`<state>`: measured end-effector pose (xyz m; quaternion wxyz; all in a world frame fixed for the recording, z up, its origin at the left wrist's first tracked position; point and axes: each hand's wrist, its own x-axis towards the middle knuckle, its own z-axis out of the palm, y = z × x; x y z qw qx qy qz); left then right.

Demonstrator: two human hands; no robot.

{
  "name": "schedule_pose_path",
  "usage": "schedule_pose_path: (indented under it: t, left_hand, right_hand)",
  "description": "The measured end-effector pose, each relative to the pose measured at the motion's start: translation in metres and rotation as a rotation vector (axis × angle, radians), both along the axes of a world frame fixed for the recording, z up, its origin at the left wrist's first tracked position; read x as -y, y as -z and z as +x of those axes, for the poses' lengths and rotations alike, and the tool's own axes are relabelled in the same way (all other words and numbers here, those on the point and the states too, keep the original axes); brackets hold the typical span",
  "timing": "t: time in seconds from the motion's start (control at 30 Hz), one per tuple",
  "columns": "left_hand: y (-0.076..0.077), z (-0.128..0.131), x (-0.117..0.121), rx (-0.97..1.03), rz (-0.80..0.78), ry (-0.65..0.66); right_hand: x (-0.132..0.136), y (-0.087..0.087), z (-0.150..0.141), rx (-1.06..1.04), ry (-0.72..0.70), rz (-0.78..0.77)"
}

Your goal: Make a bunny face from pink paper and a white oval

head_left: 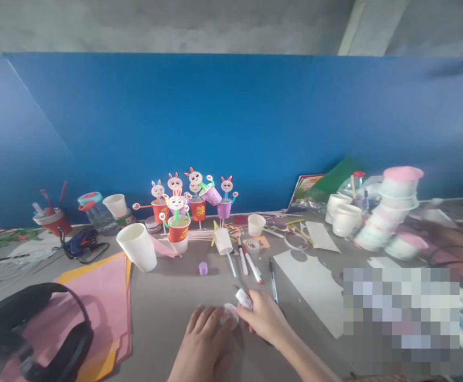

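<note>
My left hand [205,331] rests on the grey table with its fingers over the edge of a small white paper disc [229,317], holding it down. Just to the right, my right hand [266,314] is closed around a short white cylindrical thing [244,298]; its kind is unclear. Part of something dark shows beside that hand. Beyond the hands lie a purple paper piece [203,268], a marker with a red end [254,266] and a black pen [273,280]. A white paper cup with a straw [224,241] lies tipped over.
Rabbit-faced paper-cup figures [178,225] stand at the back. Left are stacked white cups [137,246], pink paper sheets [107,318] and a black headset [78,339]. Right are cut white paper [311,286] and stacked decorated cups [392,212]. A blue partition [255,122] rises behind.
</note>
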<state>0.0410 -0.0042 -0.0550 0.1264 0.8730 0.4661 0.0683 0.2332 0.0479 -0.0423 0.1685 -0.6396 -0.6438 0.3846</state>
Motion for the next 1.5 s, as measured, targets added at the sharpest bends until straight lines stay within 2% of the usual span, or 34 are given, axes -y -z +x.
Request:
schedule_pose_path:
  t: [0.2,0.47,0.8,1.13,1.5]
  left_hand:
    - [-0.002,0.001,0.001,-0.001,0.049,-0.008]
    - [-0.001,0.000,0.001,-0.020,0.115,0.007]
    - [-0.001,0.003,0.002,0.017,0.050,-0.037]
    - [0.002,0.003,0.003,0.003,0.095,-0.033]
    - [0.004,0.008,0.002,0.011,-0.026,-0.089]
  right_hand:
    - [0.001,-0.008,-0.006,0.149,-0.017,0.033]
    - [0.003,-0.008,-0.009,0.269,-0.025,0.058]
    - [0.004,-0.004,-0.011,0.374,-0.032,0.093]
    - [0.003,-0.004,-0.013,0.438,-0.064,0.106]
    - [0.004,-0.007,-0.015,0.481,-0.074,0.111]
